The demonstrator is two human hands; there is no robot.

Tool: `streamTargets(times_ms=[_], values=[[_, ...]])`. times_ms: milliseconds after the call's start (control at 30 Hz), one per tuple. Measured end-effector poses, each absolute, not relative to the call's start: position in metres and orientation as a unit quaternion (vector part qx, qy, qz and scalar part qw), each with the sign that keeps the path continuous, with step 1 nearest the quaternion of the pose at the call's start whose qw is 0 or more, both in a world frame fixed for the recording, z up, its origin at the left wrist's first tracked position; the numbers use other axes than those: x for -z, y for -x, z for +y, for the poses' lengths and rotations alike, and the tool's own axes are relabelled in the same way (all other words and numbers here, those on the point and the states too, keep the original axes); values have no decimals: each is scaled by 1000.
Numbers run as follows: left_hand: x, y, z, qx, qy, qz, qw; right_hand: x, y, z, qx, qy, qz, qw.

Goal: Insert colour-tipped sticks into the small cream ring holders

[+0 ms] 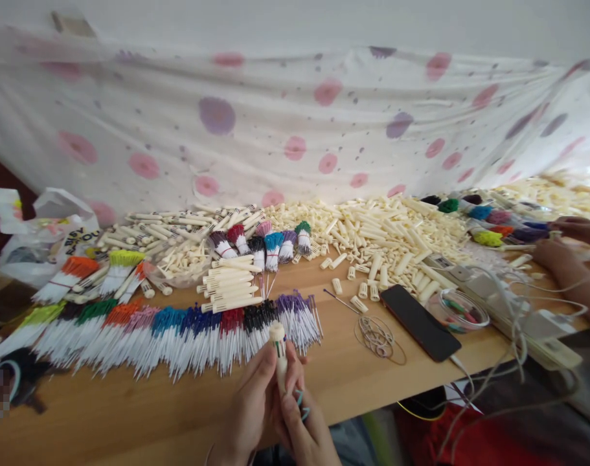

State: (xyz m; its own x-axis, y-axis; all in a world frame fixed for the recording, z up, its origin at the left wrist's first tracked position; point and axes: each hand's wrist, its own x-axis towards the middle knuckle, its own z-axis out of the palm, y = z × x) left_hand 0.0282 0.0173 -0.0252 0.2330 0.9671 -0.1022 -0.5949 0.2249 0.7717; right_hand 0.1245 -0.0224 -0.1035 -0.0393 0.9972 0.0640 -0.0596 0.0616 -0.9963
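Near the table's front edge I hold a cream multicolour pen [277, 334] upright, its rounded end up and small coloured sliders round its top. My left hand [250, 396] is closed on the pen from the left. My right hand [302, 414] grips its lower part, with fingers wrapped round it; a teal looped thing [302, 408] shows by these fingers, its kind unclear. The pen's lower end is hidden by my hands. Just beyond lie fanned rows of white pen refills with coloured ends [182, 340] and a stack of cream pen barrels [230, 285].
A phone [419, 321] lies plugged in beside a wire coil [376, 336], a round tub [458, 310] and a power strip [532, 343] with cables. Cream pen parts [372, 226] are heaped along the curtain. Another person's hands [567, 249] are at the right.
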Motion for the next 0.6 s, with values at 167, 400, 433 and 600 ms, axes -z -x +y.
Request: streamTargets(times_ms=[167,400,433,600], values=[[21,-22,13,-554,-298,250,736,95,-118,-22,-517,436,-519,523],[30,-20,5,-580,-327,287,689,85,-109,-33,-549,460,-471,516],[29,-20,4,-581,-334,289,683,85,-110,-34,-552,461,-467,514],[30,-16,6,-591,-331,218,702,82,-110,-35,-593,425,-455,510]])
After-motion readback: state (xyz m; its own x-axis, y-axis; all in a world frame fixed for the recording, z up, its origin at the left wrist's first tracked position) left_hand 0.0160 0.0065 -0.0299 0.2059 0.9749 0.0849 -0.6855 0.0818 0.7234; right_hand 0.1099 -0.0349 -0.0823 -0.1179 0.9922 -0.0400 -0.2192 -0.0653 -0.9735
